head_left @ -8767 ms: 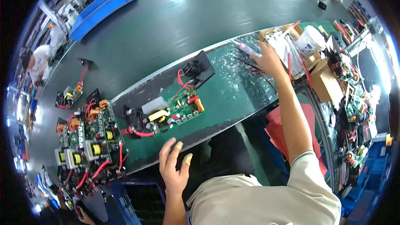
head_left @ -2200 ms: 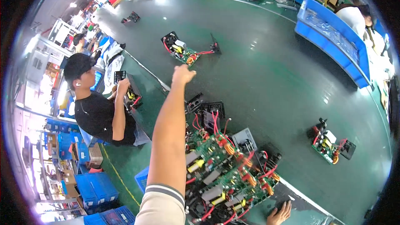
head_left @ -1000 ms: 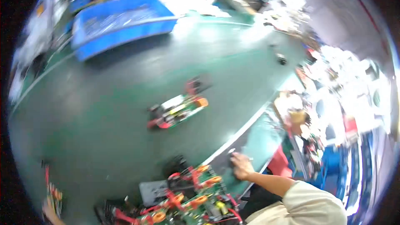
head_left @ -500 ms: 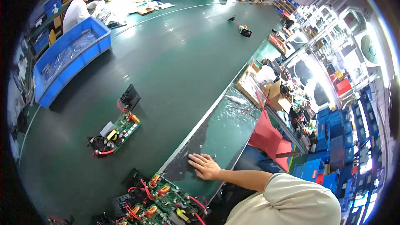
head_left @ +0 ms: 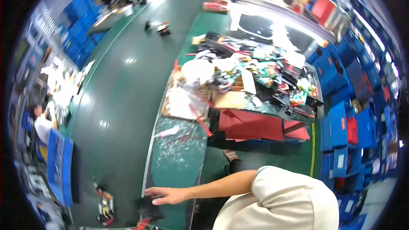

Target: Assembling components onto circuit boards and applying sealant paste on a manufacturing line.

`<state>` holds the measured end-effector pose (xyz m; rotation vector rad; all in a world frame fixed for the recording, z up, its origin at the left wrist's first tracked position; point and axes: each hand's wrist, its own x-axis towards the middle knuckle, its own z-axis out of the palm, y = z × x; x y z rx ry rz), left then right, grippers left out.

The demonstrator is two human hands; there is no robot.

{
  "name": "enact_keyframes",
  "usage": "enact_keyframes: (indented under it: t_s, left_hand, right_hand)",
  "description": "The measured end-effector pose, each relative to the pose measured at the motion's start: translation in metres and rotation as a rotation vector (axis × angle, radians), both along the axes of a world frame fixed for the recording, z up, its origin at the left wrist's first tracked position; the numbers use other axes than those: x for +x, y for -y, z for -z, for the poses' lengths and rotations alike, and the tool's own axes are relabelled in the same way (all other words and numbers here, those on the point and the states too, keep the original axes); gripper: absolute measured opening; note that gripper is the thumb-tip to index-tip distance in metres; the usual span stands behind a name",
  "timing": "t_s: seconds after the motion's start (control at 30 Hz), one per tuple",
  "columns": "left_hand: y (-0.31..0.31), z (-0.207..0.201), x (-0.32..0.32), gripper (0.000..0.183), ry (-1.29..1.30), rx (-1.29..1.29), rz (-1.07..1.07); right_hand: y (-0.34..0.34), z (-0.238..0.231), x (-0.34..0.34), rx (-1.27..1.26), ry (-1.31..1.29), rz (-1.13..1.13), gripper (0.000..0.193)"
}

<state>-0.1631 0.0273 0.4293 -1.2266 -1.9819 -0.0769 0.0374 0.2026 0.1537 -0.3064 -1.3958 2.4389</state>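
My right hand (head_left: 168,196) reaches left, palm down, with its fingers stretched out and the thumb apart. It holds nothing I can see. The fingers are over a dark, blurred part (head_left: 148,209) at the left edge of the green side bench (head_left: 174,159); whether they touch it I cannot tell. Below it, a red and orange piece (head_left: 142,223) shows at the lower edge, smeared by motion. A circuit board assembly (head_left: 105,204) with a dark end lies on the green conveyor belt (head_left: 115,145), left of my hand. My left hand is outside the picture.
Ahead, a heap of boards and parts (head_left: 264,72) covers a bench, with a white-topped box (head_left: 185,102) beside it. Red sheets (head_left: 251,125) lie underneath. Blue bins (head_left: 334,132) line the right. A person (head_left: 42,125) and a blue tray (head_left: 59,166) are at far left.
The view has swung to the right, so the part heap and shelves are more central. The near cluster of boards has mostly left the picture. My right hand now appears lower left, beside a dark part.
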Motion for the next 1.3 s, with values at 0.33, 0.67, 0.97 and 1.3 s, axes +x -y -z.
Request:
enact_keyframes:
  t_s: [0.33, 0.67, 0.97, 1.3]
  left_hand:
    - [-0.270, 0.062, 0.247, 0.083, 0.955, -0.170, 0.835]
    - [-0.270, 0.124, 0.251, 0.079, 1.113, -0.036, 0.682]
    - [-0.128, 0.254, 0.167, 0.072, 1.045, 0.120, -0.494]
    - [-0.032, 0.346, 0.180, 0.083, 1.092, 0.379, -0.749]
  right_hand:
    - [-0.070, -0.070, 0.313, -0.027, 0.178, 0.182, 0.050]
    - [0.007, -0.068, 0.334, -0.354, 0.251, 0.631, 0.070]
    - [-0.064, -0.005, 0.220, -0.116, 0.341, 0.276, 0.052]
    - [-0.092, 0.100, 0.109, -0.009, 0.429, -0.007, 0.032]
